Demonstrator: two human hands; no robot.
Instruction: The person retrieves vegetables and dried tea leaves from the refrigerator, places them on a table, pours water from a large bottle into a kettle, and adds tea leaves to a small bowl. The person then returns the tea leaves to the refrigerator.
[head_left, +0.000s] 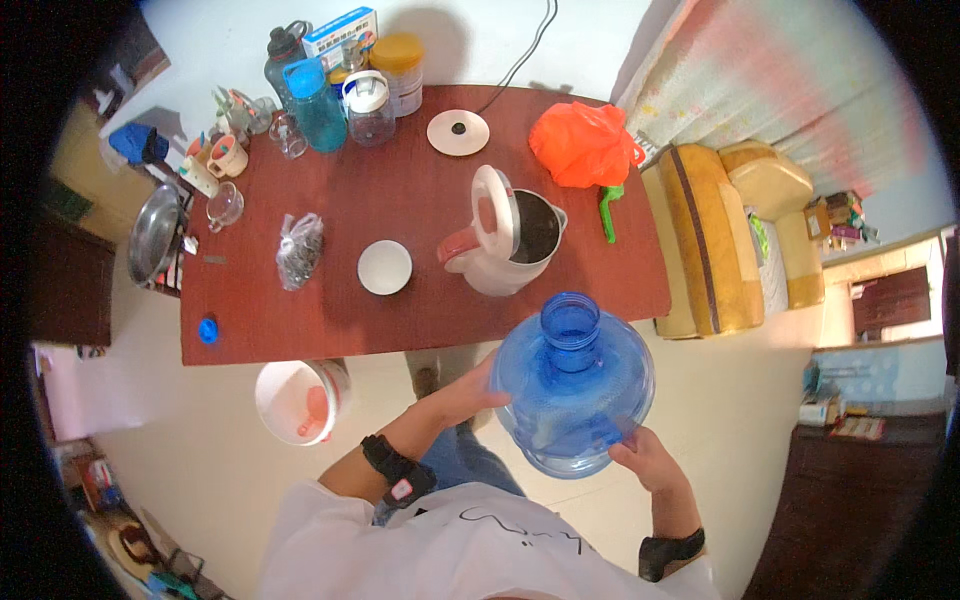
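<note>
A large clear-blue plastic water jug (574, 397) is held between my two hands, its uncapped neck facing up beside the table's front edge. My left hand (480, 390) grips the jug's left side, and my right hand (649, 454) holds it low on the right; some fingers are hidden behind it. Just beyond the jug, an electric kettle (499, 274) stands on the table with its lid raised and its dark inside showing. Left of the kettle sits a small white bowl (385, 268). A blue cap (208, 331) lies near the table's front left corner.
The reddish-brown table (435, 330) also bears a kettle base (458, 133), a red plastic bag (583, 144), a green object (610, 214), a knotted bag of dark bits (300, 253) and several bottles along the back. A white bucket (285, 401) stands below its front edge. An armchair (709, 240) is at right.
</note>
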